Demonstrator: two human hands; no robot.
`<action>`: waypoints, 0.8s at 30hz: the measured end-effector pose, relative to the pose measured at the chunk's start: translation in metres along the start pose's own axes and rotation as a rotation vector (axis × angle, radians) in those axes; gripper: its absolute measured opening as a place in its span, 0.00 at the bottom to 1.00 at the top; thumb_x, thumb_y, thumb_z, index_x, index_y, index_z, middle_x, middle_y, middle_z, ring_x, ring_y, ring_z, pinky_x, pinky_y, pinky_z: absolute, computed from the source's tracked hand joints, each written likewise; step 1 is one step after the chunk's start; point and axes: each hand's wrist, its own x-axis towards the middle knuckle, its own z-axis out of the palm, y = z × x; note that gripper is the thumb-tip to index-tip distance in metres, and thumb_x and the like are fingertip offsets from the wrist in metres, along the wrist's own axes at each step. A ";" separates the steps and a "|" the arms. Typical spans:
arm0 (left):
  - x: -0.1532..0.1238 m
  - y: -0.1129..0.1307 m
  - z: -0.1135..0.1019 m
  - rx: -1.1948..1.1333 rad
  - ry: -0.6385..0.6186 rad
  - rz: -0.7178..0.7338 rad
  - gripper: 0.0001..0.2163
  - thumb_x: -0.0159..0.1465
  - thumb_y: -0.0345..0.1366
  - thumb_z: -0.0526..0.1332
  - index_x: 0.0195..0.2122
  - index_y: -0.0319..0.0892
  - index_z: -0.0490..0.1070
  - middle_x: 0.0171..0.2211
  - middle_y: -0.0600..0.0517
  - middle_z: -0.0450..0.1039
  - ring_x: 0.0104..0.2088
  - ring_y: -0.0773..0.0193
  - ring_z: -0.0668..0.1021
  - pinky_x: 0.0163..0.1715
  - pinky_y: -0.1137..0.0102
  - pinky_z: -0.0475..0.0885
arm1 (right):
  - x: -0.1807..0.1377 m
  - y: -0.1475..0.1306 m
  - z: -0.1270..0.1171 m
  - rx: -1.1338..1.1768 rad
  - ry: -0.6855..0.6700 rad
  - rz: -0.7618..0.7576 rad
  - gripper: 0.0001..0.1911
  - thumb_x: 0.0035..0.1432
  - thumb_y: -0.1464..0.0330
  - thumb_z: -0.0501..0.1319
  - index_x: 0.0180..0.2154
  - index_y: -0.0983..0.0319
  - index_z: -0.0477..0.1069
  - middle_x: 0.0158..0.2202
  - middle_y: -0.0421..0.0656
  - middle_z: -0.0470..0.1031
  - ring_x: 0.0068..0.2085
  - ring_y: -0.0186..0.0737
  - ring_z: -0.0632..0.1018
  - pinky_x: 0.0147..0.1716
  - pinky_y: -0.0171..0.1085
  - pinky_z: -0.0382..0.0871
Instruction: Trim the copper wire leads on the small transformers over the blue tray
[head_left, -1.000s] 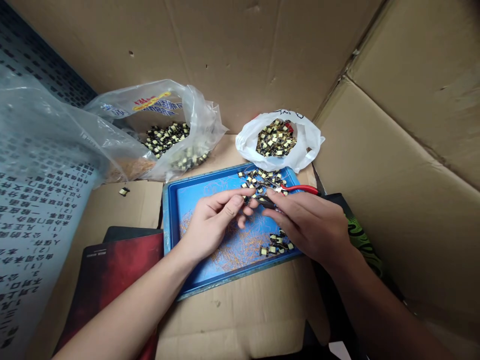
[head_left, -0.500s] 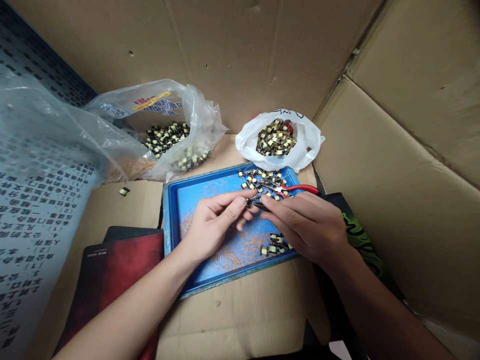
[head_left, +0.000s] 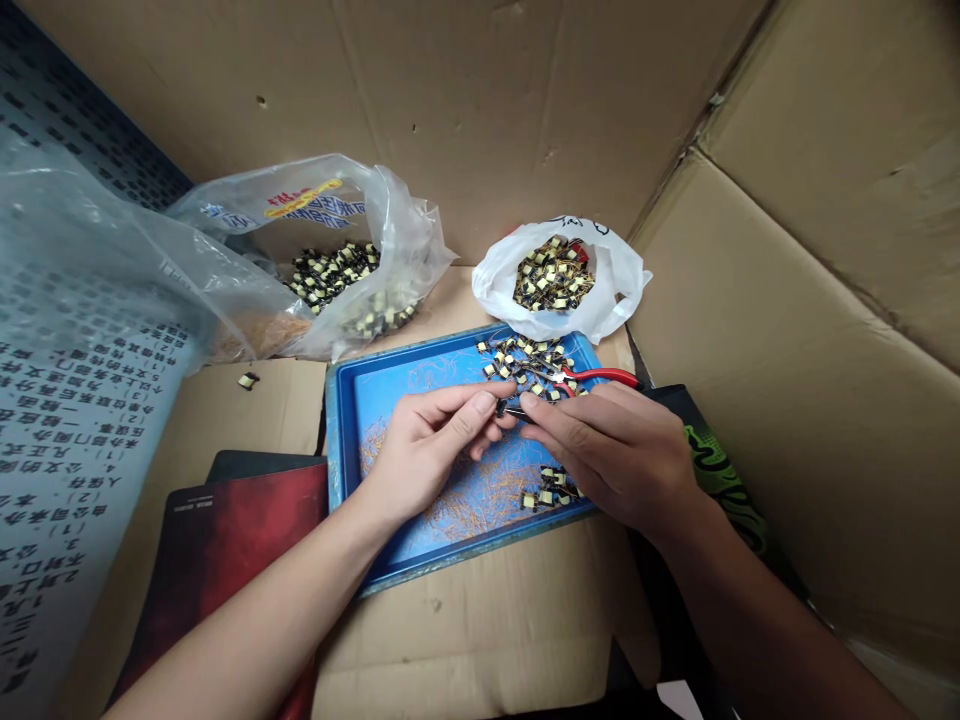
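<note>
left hand pinches one component, right hand grips a dark tool; likely midway: wired parts remain at the tray's far-right corner, seemingly trimmed ones near-right.

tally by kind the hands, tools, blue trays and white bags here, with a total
Hands: 2 (left hand, right hand)
Tools: 2 (red-handled pliers, black tool in the right hand)
Blue tray: 1
White bag: 1
Total: 6
</note>
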 end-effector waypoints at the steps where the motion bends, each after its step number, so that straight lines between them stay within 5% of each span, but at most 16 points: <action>1: 0.000 0.000 0.000 0.003 -0.001 0.000 0.12 0.66 0.41 0.69 0.49 0.44 0.85 0.34 0.47 0.83 0.28 0.74 0.76 0.27 0.80 0.72 | 0.000 0.000 0.000 0.001 0.000 0.001 0.12 0.67 0.71 0.67 0.52 0.64 0.76 0.32 0.41 0.83 0.29 0.37 0.75 0.32 0.38 0.70; 24: 0.000 0.000 -0.003 0.084 -0.019 -0.006 0.16 0.67 0.45 0.67 0.46 0.38 0.84 0.33 0.46 0.81 0.28 0.72 0.75 0.26 0.78 0.69 | -0.003 0.002 0.000 0.002 -0.035 -0.019 0.16 0.65 0.76 0.66 0.53 0.62 0.76 0.28 0.37 0.78 0.30 0.35 0.74 0.36 0.39 0.64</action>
